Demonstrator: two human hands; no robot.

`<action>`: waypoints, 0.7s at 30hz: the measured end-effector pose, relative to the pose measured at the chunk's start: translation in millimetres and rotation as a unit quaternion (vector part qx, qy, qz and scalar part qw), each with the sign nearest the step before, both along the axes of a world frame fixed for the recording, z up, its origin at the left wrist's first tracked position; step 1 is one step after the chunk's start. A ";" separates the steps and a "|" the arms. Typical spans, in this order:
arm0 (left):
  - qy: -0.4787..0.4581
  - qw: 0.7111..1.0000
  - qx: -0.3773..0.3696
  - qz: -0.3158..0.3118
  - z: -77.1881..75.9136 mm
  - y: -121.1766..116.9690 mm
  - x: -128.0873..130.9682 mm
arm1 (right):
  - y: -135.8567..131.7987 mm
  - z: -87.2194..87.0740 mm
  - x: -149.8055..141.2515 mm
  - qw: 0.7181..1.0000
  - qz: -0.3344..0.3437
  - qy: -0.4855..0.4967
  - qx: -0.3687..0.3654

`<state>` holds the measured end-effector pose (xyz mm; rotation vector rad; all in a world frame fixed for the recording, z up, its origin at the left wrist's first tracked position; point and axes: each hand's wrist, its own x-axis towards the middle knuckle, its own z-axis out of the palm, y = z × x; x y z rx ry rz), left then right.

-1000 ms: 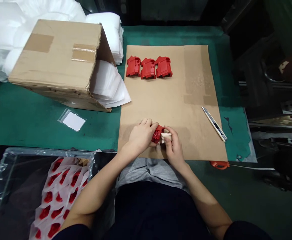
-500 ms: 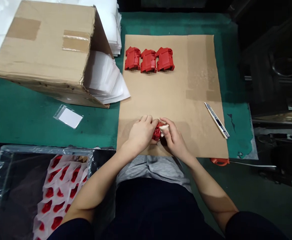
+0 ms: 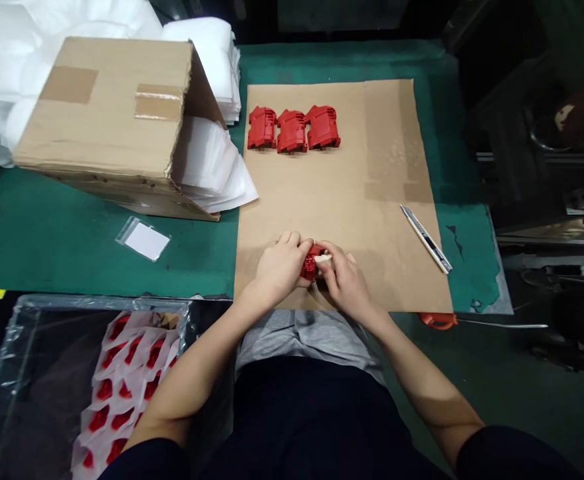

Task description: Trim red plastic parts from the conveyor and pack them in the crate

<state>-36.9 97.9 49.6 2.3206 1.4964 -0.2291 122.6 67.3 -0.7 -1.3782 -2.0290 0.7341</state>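
Note:
My left hand (image 3: 283, 265) is closed around a red plastic part (image 3: 309, 264) near the front edge of a cardboard sheet (image 3: 352, 200). Between the thumb and fingers of my right hand (image 3: 345, 280) is a small white cloth (image 3: 323, 259), pressed against the right side of that part. My fingers cover much of both. Farther back on the sheet, three similar red plastic parts (image 3: 292, 131) lie in a row at the left.
A cardboard box (image 3: 107, 110) on its side holds white foam sheets (image 3: 217, 167). A utility knife (image 3: 426, 240) lies at the sheet's right. A plastic-lined crate (image 3: 27, 373) with several wrapped red parts (image 3: 122, 387) stands lower left. An orange handle (image 3: 437, 321) sticks out by the front edge.
My right hand has moved slightly left, bringing the cloth closer against the red part. My left hand keeps its grip. The camera view has shifted a little.

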 end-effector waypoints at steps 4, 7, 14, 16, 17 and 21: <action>-0.030 0.999 0.001 0.027 -1.0 -3.0 -0.1 | 18.8 16.9 -5.4 0.996 0.063 -0.058 0.022; -0.030 0.999 0.024 0.035 4.5 -6.1 0.5 | 26.9 23.3 -1.5 0.995 0.082 -0.059 0.019; -0.087 0.980 0.122 0.131 26.2 -14.2 -1.3 | 25.1 14.3 34.4 0.994 -0.094 -0.026 0.058; -0.204 0.946 0.114 0.226 26.8 -23.5 15.0 | 1.6 15.0 41.5 0.989 -0.135 0.024 0.053; -0.275 0.917 0.089 0.274 24.7 -31.3 28.5 | -15.0 15.2 44.2 0.986 -0.146 0.074 0.044; -0.409 0.879 -0.042 0.240 -0.7 -86.8 99.9 | -95.0 2.9 63.2 0.944 -0.173 0.282 0.020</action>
